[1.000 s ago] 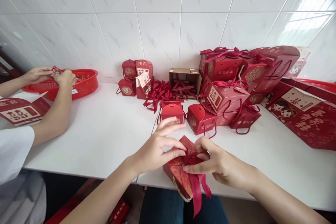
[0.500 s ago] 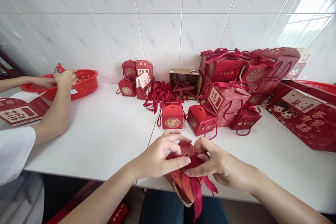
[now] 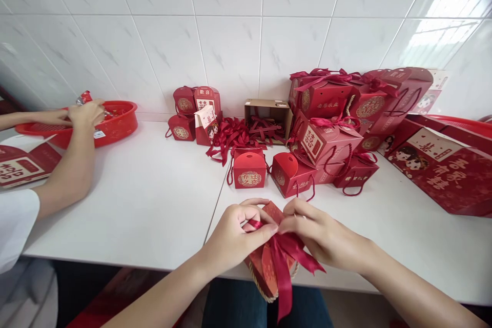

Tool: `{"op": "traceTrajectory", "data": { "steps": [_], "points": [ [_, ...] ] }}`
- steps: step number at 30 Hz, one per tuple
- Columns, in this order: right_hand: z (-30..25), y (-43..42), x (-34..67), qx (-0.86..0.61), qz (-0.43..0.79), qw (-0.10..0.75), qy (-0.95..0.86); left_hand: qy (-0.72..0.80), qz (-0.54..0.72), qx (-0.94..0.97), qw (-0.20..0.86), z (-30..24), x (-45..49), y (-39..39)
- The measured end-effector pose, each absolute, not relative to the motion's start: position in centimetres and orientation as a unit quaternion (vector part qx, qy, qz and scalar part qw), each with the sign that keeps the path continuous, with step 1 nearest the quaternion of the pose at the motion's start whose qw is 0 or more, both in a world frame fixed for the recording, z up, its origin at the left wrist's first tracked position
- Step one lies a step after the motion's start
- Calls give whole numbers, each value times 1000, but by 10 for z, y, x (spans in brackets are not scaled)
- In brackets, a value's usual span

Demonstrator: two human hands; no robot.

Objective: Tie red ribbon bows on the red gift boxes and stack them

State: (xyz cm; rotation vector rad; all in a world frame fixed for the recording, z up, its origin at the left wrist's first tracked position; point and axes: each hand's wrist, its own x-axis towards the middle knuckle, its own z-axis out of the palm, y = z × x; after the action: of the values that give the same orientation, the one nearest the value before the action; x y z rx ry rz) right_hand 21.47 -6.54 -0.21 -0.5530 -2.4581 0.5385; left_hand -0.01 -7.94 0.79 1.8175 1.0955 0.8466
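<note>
"What's changed in the head view?"
"The left hand [image 3: 236, 233] has brought thumb to fingertips, meeting the right hand [image 3: 326, 236]. Both now seem to pinch the ribbon [image 3: 283, 279], nearly closed."
"And the box [image 3: 266, 269]?"
"Beneath those fingers, at the table [image 3: 154, 210] edge. Forearms slant inward, fingers curled, tips almost touching."

Crimson on the satin ribbon [image 3: 283, 287], orange-red with a faint print on the gift box [image 3: 266, 265], gold on its cord handle [image 3: 257, 283]. Plain white across the counter [image 3: 154, 189], grey veining over white on the wall tiles [image 3: 226, 51], bright red on the plastic basket [image 3: 119, 128]. Gold lettered medallion on deep red for the small handled box [image 3: 249, 166].
</note>
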Motion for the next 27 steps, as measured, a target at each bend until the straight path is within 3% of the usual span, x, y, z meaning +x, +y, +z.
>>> {"op": "traceTrajectory", "data": {
  "steps": [4,20,27],
  "points": [
    [-7,-61,222,-233,210,324,-893,451,344,713,412,4,0,-82],
    [-8,-55,228,-236,242,335,-880,452,342,696,441,-1,-2,-86],
    [6,-56,220,-248,286,257,-889,440,358,724,393,1,0,-86]
  ]
}}
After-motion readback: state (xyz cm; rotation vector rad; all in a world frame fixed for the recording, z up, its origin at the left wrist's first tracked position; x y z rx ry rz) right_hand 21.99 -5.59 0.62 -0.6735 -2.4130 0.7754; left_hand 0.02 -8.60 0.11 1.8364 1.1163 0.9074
